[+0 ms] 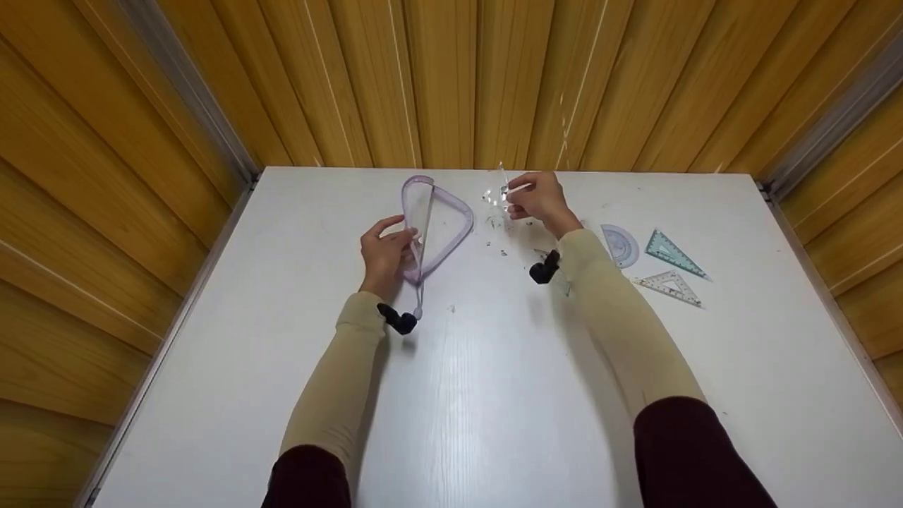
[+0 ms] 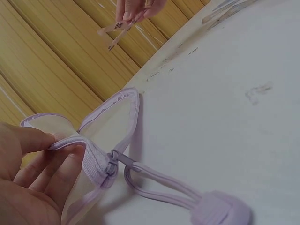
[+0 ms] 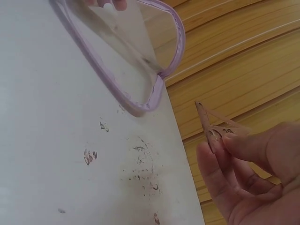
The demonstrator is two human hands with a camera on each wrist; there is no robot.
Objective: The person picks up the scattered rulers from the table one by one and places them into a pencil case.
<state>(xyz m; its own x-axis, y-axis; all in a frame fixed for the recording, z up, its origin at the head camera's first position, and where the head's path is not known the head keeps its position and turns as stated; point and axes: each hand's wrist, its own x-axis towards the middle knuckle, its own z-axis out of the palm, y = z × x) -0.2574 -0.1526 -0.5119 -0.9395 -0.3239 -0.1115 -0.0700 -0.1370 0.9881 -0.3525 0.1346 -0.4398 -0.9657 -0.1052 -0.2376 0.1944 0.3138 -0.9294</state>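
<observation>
My left hand pinches one edge of a see-through zipper pouch with purple trim. The pouch's mouth gapes toward the right, and its zipper pull and cord hang at the near end, as the left wrist view shows. Between the thumb and fingers of my right hand is a small clear set square. It is raised over the table's far side, to the right of the pouch and apart from it. Dark marks show on the triangle's face.
On the white table, right of my right forearm, lie a clear protractor, a teal set square and another clear set square. Dark smudges mark the tabletop below my right hand. A yellow wood-panelled wall borders the far edge.
</observation>
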